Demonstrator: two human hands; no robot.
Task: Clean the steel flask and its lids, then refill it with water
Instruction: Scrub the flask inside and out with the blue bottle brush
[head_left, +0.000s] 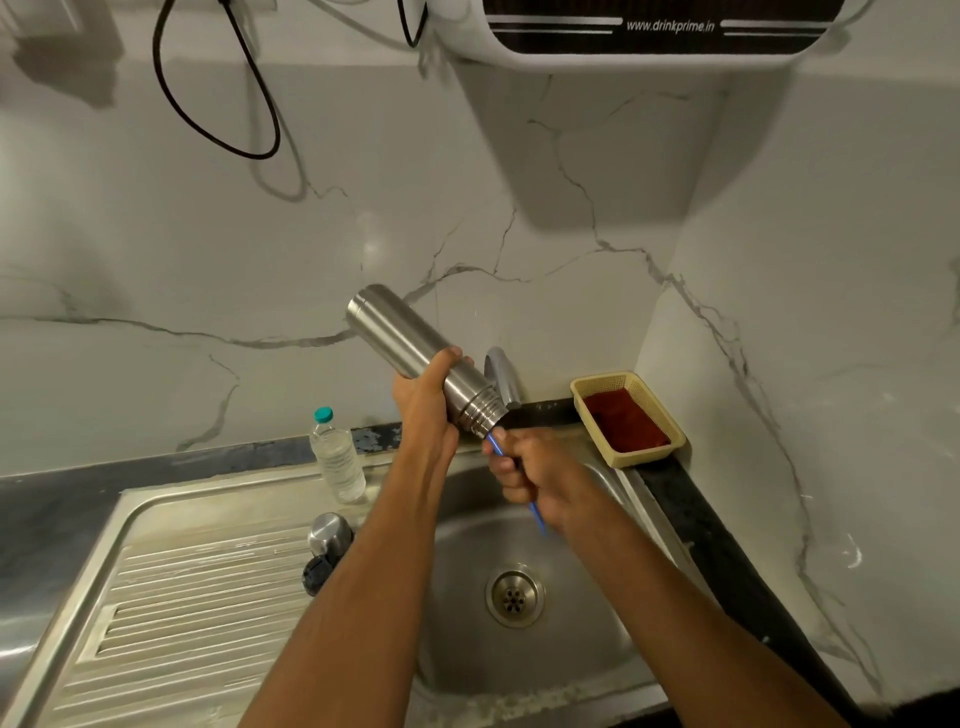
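My left hand grips the steel flask around its middle and holds it tilted over the sink, base up to the left and threaded mouth down to the right. My right hand grips the blue handle of a bottle brush, whose front end goes into the flask's mouth. The brush head is hidden inside. The steel outer lid and a black inner lid lie on the draining board beside the basin.
The steel sink basin with its drain lies below my hands. The tap stands just behind the flask's mouth. A clear plastic bottle stands at the sink's back edge. A yellow basket holds a red cloth. A water purifier hangs above.
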